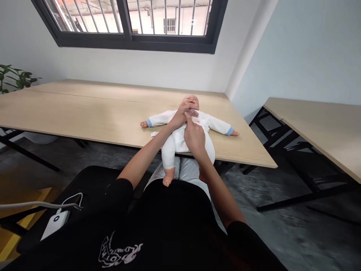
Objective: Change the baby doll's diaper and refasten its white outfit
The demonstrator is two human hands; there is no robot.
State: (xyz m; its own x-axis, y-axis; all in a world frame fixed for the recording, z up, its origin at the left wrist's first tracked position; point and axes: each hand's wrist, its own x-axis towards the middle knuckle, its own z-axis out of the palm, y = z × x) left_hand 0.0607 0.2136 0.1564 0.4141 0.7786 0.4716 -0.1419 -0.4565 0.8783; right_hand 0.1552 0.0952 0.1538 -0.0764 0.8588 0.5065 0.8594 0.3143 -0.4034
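We had the doll (180, 141) on its back on the table (98, 109), at the near edge, with its head (191, 99) toward the window (128, 37). It wore a white suit (161, 118) with light-blue cuffs (229, 130), and its arms stretched wide to both sides. One leg hung over the edge, its bare foot (168, 177) in plain sight; the other bent over it too, partly hidden behind our right forearm. The head looked smooth, bald and pinkish. A little mark on the chest was too small to make out.

Our left hand (187, 111) lay across the doll just below its chin, the fingers blurred; we could not tell whether they gripped anything. Our right hand (194, 134) was over the chest with the index finger stretched toward the left hand and the others curled in; whether it held something, we could not tell.

We saw no brand we could read. White lettering and a drawing marked our black shirt (169, 222), too distorted to read in full. On the chair (93, 175), a white power bank (55, 224) bore a small dark round display, its figures illegible.
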